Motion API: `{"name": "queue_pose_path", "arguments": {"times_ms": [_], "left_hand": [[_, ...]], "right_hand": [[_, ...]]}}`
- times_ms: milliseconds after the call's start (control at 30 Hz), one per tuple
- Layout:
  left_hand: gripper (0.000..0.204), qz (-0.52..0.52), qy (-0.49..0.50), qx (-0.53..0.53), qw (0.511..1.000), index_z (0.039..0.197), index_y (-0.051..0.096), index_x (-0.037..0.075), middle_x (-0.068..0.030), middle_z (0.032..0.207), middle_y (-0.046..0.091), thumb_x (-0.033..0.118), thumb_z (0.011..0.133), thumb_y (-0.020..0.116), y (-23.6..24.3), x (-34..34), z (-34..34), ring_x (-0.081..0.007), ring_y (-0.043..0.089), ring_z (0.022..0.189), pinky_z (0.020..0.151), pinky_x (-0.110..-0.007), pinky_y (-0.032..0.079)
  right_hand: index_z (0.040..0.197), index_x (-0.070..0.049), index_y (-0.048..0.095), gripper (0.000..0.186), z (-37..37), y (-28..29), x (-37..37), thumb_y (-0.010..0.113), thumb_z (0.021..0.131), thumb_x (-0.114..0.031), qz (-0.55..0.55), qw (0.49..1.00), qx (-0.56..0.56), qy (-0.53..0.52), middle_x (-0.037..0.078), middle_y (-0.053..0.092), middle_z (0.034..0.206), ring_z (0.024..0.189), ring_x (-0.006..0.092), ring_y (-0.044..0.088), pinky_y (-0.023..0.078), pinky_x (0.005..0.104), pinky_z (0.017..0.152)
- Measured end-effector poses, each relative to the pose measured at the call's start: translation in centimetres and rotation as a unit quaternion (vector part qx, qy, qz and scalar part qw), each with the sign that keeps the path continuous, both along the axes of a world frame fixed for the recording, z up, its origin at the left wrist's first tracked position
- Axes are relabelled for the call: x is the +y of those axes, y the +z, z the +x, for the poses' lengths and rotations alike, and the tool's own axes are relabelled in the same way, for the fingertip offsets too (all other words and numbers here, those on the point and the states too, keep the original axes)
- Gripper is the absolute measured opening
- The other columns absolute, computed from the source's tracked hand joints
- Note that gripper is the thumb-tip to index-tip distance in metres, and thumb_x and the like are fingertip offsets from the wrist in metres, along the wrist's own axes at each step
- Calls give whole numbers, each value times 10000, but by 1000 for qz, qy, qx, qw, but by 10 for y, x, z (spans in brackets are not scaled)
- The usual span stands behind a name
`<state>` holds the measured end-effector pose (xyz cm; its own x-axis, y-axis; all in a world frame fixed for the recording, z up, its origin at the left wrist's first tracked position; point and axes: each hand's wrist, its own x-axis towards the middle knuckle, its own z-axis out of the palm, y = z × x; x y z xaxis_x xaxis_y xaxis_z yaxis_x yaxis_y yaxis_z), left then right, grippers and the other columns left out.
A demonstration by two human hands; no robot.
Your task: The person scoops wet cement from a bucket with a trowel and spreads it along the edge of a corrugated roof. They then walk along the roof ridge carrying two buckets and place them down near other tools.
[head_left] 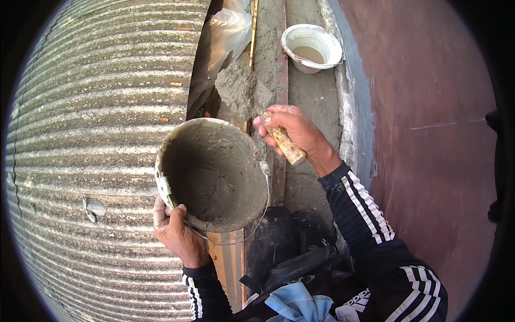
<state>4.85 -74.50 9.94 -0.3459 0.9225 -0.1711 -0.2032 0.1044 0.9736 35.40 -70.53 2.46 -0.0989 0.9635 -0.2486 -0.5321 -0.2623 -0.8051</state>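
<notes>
My left hand [177, 228] grips the near-left rim of a bucket [212, 174], thumb over the edge. The bucket is tilted so its inside shows, coated with wet grey mortar; its thin wire handle [230, 244] hangs along the near side. My right hand [295, 129] is closed around the wooden handle of a trowel [287, 146], just right of the bucket's far rim. The trowel points away from me, and its blade is hidden by my hand and by grey mortar. A heap of mortar [236, 86] lies just beyond the bucket.
A white basin [312, 45] with greyish liquid stands on the cement ledge at the far right. Corrugated roofing sheets [102, 145] spread across the left, and a reddish-brown surface [434, 134] fills the right. Clear plastic sheeting [230, 27] and a thin wooden strip [253, 35] lie ahead.
</notes>
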Motion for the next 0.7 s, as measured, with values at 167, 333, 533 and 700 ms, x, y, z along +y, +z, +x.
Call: {"name": "queue_pose_path", "arguments": {"times_ms": [167, 333, 533, 700], "left_hand": [[534, 8, -47, 42, 998, 1339, 622, -103, -89, 1058, 728, -145, 821, 500, 3, -12, -10, -135, 686, 921, 922, -265, 561], [514, 4, -41, 74, 996, 1324, 630, -98, -87, 1058, 722, -126, 825, 508, 13, -19, -11, -129, 677, 928, 937, -268, 547], [546, 24, -35, 57, 997, 1336, 633, -115, 0, 898, 646, -161, 801, 534, 12, -2, -12, -62, 582, 787, 794, -199, 490], [510, 50, -64, 70, 994, 1325, 645, -112, 12, 897, 644, -151, 825, 553, 17, 23, -3, -47, 577, 793, 774, -193, 491]], "right_hand": [[938, 100, 681, 319, 30, -80, 153, 598, 912, -207, 23, 781, -613, -116, 281, 724, 973, 893, 433, 711, 593, 489, 849], [1124, 161, 629, 467, 36, -105, 211, 622, 915, -257, -86, 800, -570, -166, 399, 676, 1164, 1112, 513, 694, 564, 526, 957], [1276, 132, 567, 514, -1, -40, 62, 703, 935, -227, 58, 850, -481, -207, 343, 704, 1133, 1049, 481, 713, 566, 491, 925], [1328, 134, 562, 508, -26, 42, -50, 705, 938, -157, 79, 900, -412, -118, 281, 719, 1080, 984, 323, 727, 555, 397, 872]]}}
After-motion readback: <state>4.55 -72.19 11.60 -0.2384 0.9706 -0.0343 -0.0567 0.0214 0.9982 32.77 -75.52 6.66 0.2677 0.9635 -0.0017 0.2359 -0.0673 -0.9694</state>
